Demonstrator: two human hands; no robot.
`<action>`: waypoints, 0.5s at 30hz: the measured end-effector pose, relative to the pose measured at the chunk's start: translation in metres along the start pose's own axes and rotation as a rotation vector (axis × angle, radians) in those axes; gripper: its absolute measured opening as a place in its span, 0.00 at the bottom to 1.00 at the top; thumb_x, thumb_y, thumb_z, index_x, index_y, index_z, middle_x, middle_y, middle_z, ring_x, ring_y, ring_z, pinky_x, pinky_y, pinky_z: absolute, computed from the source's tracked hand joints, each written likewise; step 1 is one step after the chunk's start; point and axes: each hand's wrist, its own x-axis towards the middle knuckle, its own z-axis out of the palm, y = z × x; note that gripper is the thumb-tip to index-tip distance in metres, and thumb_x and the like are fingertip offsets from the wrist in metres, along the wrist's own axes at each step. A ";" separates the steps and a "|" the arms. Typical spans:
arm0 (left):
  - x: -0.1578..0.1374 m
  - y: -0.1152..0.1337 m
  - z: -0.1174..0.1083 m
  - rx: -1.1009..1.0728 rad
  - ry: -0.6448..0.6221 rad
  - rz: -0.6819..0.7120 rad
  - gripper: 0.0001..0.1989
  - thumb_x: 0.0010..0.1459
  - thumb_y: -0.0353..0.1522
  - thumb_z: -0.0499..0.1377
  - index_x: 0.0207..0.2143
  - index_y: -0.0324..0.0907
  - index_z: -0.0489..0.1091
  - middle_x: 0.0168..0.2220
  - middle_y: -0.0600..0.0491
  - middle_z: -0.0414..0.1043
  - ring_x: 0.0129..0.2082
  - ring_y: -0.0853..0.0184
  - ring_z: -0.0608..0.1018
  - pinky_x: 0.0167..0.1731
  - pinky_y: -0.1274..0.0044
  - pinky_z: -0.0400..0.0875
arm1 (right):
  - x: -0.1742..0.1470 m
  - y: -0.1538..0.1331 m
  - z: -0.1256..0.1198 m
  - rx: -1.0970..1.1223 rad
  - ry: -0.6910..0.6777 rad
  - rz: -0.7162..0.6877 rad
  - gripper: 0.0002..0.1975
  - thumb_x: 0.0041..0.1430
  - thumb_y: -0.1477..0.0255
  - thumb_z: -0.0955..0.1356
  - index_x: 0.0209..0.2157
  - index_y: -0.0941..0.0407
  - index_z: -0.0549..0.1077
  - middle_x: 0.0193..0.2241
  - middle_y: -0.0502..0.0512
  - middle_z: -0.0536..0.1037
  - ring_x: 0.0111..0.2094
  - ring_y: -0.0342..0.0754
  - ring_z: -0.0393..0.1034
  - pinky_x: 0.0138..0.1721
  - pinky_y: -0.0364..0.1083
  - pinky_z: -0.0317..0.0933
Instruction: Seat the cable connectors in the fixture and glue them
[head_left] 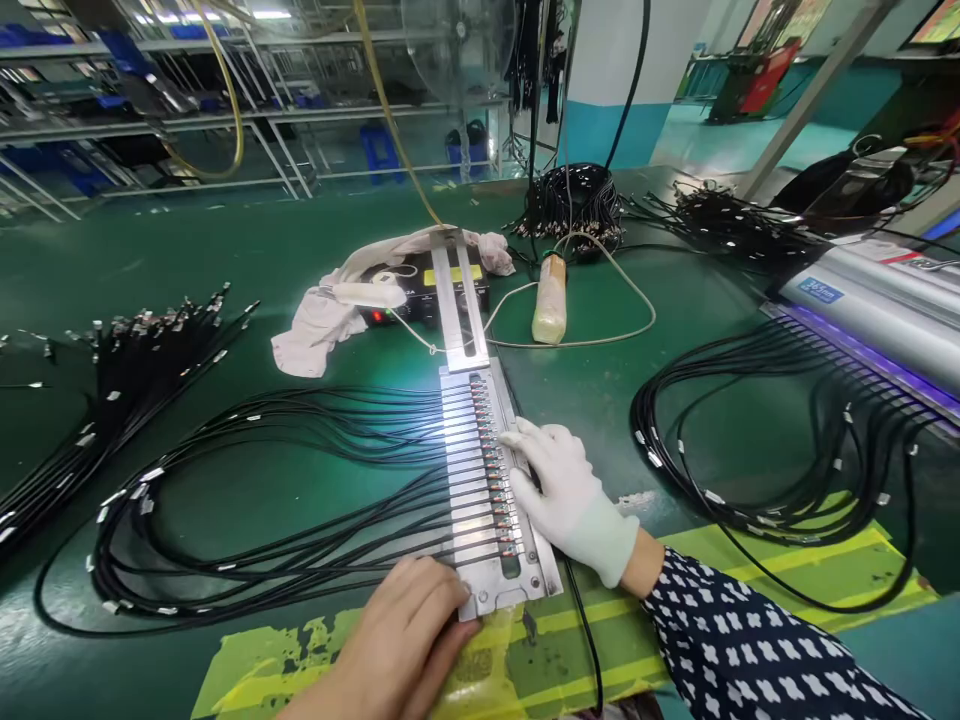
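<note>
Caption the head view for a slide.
A gloved right hand and a bare left hand at a metal fixture lined with black cables on a green table.

From my remote seat, I have the fixture (487,597) mid-table (142,245); cable loop (285,585) left, cable bundle (97,425) farther left, bottle (550,300) behind, second loop (656,410) right, beside the housing (885,295).

Left of the gloved right hand (564,490), the metal fixture (471,510) and its looped black cables (112,560) block low passage; ahead stand a bottle (550,300) and pale cord (653,316); rightward, open green tabletop (596,410) reaches another cable coil (646,415).
</note>
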 end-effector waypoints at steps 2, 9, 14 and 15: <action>-0.003 0.000 -0.005 0.026 -0.023 -0.003 0.06 0.62 0.24 0.55 0.41 0.39 0.66 0.35 0.51 0.72 0.34 0.68 0.69 0.37 0.76 0.62 | -0.001 -0.005 0.002 -0.018 -0.012 -0.032 0.20 0.62 0.75 0.63 0.55 0.51 0.71 0.59 0.53 0.69 0.53 0.56 0.62 0.54 0.56 0.57; -0.010 0.002 -0.017 0.105 -0.084 -0.073 0.07 0.64 0.27 0.54 0.44 0.42 0.68 0.39 0.52 0.74 0.37 0.68 0.73 0.43 0.74 0.64 | -0.003 -0.021 0.012 -0.097 0.018 -0.009 0.21 0.63 0.74 0.64 0.57 0.50 0.68 0.59 0.55 0.68 0.51 0.57 0.62 0.49 0.56 0.56; -0.010 0.004 -0.021 0.139 -0.086 -0.065 0.09 0.65 0.27 0.53 0.45 0.42 0.69 0.42 0.51 0.75 0.40 0.67 0.74 0.43 0.74 0.65 | -0.010 -0.025 0.012 -0.135 0.033 0.004 0.19 0.66 0.73 0.62 0.57 0.51 0.67 0.60 0.56 0.67 0.51 0.57 0.62 0.48 0.56 0.55; -0.010 0.004 -0.021 0.142 -0.079 -0.063 0.09 0.65 0.27 0.52 0.45 0.41 0.69 0.41 0.51 0.75 0.40 0.67 0.74 0.44 0.74 0.65 | -0.012 -0.025 0.012 -0.134 0.036 0.007 0.19 0.66 0.73 0.62 0.57 0.51 0.68 0.60 0.55 0.67 0.51 0.57 0.62 0.48 0.56 0.55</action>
